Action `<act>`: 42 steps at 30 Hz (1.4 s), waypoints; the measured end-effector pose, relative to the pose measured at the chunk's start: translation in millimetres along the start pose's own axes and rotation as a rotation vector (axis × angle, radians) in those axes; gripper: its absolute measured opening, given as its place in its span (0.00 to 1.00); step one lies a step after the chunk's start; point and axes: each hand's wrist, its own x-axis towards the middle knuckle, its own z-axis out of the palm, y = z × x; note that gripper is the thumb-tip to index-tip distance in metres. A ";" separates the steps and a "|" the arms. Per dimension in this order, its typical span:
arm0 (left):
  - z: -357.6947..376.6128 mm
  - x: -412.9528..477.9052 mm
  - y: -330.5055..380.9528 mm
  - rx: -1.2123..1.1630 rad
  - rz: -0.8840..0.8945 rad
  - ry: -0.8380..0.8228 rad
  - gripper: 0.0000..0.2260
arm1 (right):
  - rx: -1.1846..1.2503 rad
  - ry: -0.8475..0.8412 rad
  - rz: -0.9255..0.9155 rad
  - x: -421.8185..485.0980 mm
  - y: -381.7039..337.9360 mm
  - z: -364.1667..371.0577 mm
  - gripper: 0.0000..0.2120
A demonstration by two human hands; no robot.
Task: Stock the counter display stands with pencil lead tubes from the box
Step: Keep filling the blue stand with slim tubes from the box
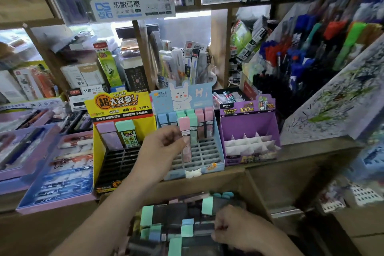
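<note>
The fingertips (174, 131) of the left hand (164, 147) pinch a pink-capped lead tube (185, 131) just below its cap, thumb on the near face; gripping it high leaves the lower body free, which I judge is meant to let the foot slide into a cell unobstructed; the tube stands nearly upright, matching the slots it is aimed at. It hangs over the left-middle of the grid in the blue rabbit display stand (220, 151); whether its foot has entered a cell I cannot tell, since the clear body blurs against the grid. The stand's back rows hold blue, mint and pink caps (200, 114) while the front cells gape; filling from the back probably keeps later tubes from blocking the reach.

The right hand (234, 228) lies low in the box (136, 224) near the body, fingers curled down among the mint-capped tubes (207, 206) lying loose there; whether they have closed on one I cannot make out; likely it is readying the next tube.

To the left, the yellow display stand (99, 147) has only a few purple and mint tubes at the back of its black grid; to the right, the purple display stand (249, 124) shows bare white dividers; all three sit side by side on the wooden counter (301, 151), so most of the stocking appears to lie ahead.
</note>
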 end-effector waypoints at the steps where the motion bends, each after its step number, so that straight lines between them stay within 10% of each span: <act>1: 3.7 6.8 0.8 0.035 0.013 0.000 0.06 | 0.001 0.000 -0.004 -0.6 -0.3 -0.6 0.16; 17: 53.7 61.1 -4.2 0.543 0.146 0.091 0.05 | 0.107 -0.054 0.014 -8.1 0.9 -7.0 0.09; 42: 78.0 54.8 -18.6 0.575 0.086 0.055 0.05 | 0.067 -0.059 0.036 -12.3 -4.6 -8.5 0.10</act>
